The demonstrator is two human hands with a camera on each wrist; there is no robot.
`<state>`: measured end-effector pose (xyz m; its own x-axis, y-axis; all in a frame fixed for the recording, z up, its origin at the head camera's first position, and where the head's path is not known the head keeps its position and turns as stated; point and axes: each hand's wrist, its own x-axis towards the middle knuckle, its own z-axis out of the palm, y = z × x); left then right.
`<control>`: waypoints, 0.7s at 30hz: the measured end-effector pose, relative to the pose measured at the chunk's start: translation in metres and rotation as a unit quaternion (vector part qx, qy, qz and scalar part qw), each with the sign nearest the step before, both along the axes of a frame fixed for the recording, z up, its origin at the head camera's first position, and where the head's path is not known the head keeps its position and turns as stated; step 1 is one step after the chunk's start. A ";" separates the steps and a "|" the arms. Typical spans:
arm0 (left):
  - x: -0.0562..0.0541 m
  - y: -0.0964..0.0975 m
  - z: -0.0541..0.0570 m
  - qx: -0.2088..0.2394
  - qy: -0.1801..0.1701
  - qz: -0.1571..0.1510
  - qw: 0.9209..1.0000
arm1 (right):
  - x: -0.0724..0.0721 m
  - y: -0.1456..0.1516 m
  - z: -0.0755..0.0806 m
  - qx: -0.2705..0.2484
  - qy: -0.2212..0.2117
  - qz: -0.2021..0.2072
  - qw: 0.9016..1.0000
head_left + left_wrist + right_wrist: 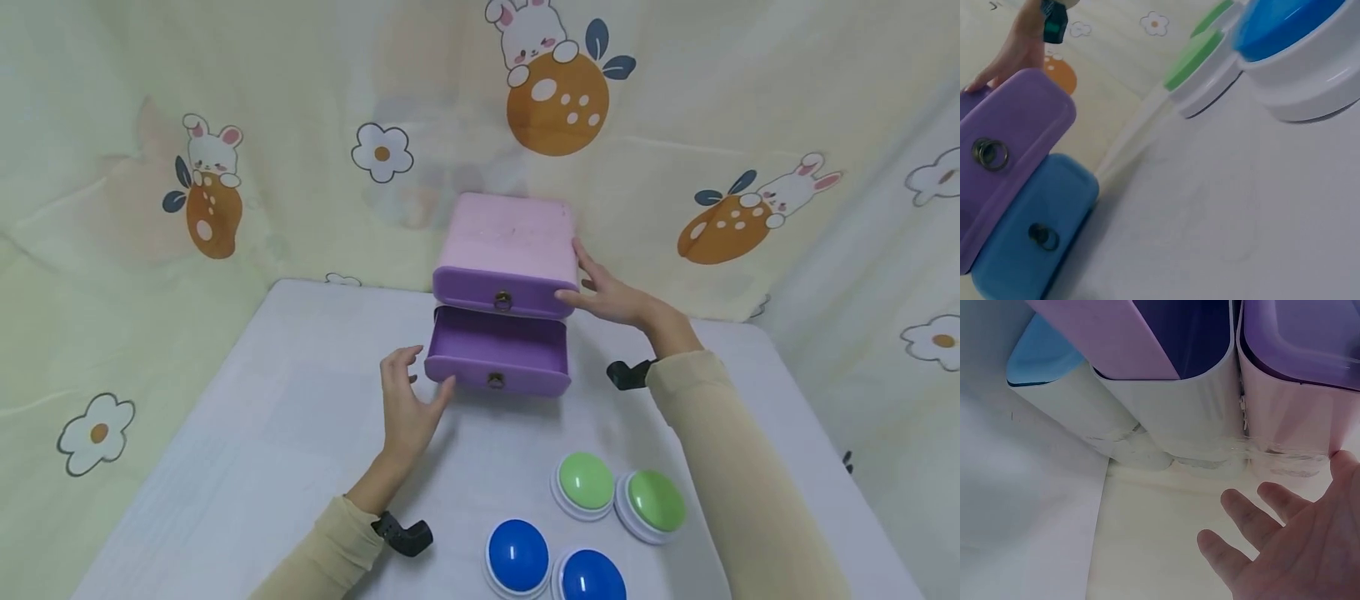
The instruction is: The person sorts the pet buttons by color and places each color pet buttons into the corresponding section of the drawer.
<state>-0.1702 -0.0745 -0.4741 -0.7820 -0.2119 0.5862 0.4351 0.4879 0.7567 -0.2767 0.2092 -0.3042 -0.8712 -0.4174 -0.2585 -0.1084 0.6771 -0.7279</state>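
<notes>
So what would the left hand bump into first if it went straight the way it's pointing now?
Probably the left end of the open purple drawer, just ahead of the left hand. They look very close, but depth is unclear, so I can't tell if they touch.

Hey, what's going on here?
A person is at a small stack of drawers. Their right hand rests against the right side of the pink top unit, while the left hand is at the left corner of the purple middle drawer, which stands open. The blue bottom drawer looks shut. Two green domes and two blue domes sit nearer the person.
</notes>
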 end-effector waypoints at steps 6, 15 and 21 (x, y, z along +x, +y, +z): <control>-0.009 0.000 -0.004 0.017 -0.044 -0.066 0.997 | 0.001 -0.001 0.001 0.005 -0.001 -0.008 1.000; -0.015 -0.003 -0.004 0.082 -0.043 -0.080 0.993 | -0.002 -0.002 -0.003 -0.008 -0.001 -0.002 1.000; -0.018 -0.007 -0.002 0.094 -0.042 -0.071 0.992 | -0.001 -0.003 0.000 -0.005 -0.002 -0.004 1.000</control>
<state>-0.1883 -0.0810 -0.4763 -0.8561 -0.1962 0.4781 0.4205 0.2734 0.8651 -0.2776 0.2062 -0.3044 -0.8733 -0.4134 -0.2578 -0.1004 0.6705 -0.7350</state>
